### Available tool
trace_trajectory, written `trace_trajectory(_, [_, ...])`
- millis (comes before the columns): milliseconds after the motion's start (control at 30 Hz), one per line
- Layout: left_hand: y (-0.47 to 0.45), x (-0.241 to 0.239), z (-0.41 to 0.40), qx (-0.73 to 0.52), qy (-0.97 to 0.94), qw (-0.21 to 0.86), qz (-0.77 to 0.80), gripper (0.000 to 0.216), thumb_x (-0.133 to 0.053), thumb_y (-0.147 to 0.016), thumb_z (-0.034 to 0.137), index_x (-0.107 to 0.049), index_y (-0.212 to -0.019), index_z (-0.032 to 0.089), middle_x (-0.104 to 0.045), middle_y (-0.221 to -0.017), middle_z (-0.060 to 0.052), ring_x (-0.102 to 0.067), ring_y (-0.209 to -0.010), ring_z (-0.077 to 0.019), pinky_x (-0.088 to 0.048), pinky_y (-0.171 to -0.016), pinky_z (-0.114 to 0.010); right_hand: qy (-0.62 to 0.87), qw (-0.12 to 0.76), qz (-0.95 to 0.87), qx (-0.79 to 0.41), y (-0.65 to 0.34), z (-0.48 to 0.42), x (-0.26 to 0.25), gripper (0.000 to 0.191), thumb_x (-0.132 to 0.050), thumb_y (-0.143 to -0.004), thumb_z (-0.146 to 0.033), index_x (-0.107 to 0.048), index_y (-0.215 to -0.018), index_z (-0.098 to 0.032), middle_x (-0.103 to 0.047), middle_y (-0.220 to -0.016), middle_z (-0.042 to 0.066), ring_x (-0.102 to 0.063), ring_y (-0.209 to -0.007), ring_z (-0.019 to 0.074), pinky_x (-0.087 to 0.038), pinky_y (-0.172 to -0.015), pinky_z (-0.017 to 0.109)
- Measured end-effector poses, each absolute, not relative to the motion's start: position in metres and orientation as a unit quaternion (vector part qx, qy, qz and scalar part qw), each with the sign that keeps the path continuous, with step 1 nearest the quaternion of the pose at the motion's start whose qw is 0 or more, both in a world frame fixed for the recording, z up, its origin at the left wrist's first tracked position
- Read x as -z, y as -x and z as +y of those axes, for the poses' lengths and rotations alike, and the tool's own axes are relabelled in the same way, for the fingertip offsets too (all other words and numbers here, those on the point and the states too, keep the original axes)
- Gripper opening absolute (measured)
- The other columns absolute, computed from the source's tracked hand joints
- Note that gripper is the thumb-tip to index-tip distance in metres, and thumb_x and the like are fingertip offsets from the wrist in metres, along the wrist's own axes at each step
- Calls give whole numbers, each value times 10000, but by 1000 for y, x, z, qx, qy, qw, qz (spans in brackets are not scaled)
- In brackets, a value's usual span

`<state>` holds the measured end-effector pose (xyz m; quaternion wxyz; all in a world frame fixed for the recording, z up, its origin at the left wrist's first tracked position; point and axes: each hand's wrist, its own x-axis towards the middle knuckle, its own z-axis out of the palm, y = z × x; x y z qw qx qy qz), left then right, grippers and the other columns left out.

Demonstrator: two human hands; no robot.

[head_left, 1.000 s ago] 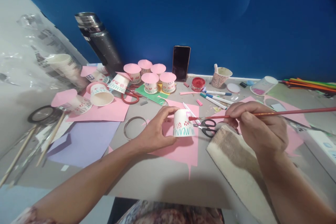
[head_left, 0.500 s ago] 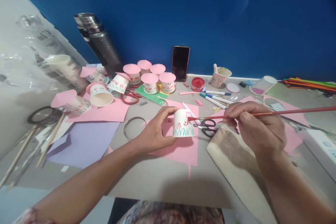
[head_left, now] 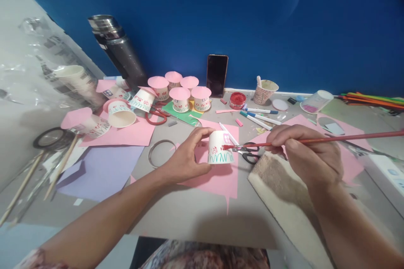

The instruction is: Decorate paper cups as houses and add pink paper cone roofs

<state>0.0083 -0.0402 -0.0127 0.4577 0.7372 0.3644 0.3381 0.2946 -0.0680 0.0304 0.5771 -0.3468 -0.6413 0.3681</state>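
My left hand (head_left: 184,157) grips an upturned white paper cup (head_left: 220,148) that stands on a pink sheet (head_left: 217,178). The cup bears red flowers, blue grass strokes and a small pink window. My right hand (head_left: 304,155) pinches a long red paintbrush (head_left: 315,139), and its red tip touches the cup's right side beside a flower. Black-handled scissors (head_left: 251,153) lie just right of the cup, under the brush.
Several finished cups with pink roofs (head_left: 181,90) stand at the back near a phone (head_left: 217,75), a steel flask (head_left: 118,50) and a red paint pot (head_left: 237,100). Markers (head_left: 260,117), a rinse cup (head_left: 265,91), a cloth (head_left: 284,193), a tape ring (head_left: 160,153) and purple paper (head_left: 101,170) lie around.
The brush tip has dropped and moved left onto the cup's side; my right hand shifted slightly left and down. My left hand and the cup stayed put.
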Motion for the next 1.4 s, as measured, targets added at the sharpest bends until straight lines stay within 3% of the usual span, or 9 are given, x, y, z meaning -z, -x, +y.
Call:
trace_trajectory(533, [-8,12,-40,-333,-743,450,367,747,-777,-744,169,-500,-1425,301,-546,-1456,-97,-558,-1375,-314,-471,-1191,-537,340,592,-631,-368,-294,-67,-30,155,-701,-957,-322,-808,-890,-232,-720,-766,76,-636,-703,230,-525,-596,367])
trace_trajectory(700, [-8,13,-39,-332,-742,452,367,737,-780,-744,166,-507,-1414,304,-548,-1442,-92,-556,-1375,-314,-466,-1196,-537,345,560,-653,-376,-292,-68,-30,183,-672,-979,-313,-809,-888,-233,-727,-763,75,-649,-723,234,-537,-629,381])
trace_trajectory(900, [-7,16,-39,-342,-736,459,361,771,-773,-762,160,-480,-1460,305,-521,-1499,-97,-531,-1417,-311,-437,-1227,-514,346,596,-619,-377,-296,-67,-31,152,-695,-956,-321,-808,-892,-243,-723,-783,75,-628,-693,225,-491,-558,351])
trace_trajectory(1400, [-4,20,-37,-351,-684,528,361,810,-768,-760,63,-507,-1484,315,-514,-1570,-96,-506,-1474,-329,-452,-1210,-458,328,596,-636,-364,-304,-66,-31,165,-657,-992,-271,-796,-929,-207,-694,-793,65,-629,-719,212,-471,-571,339])
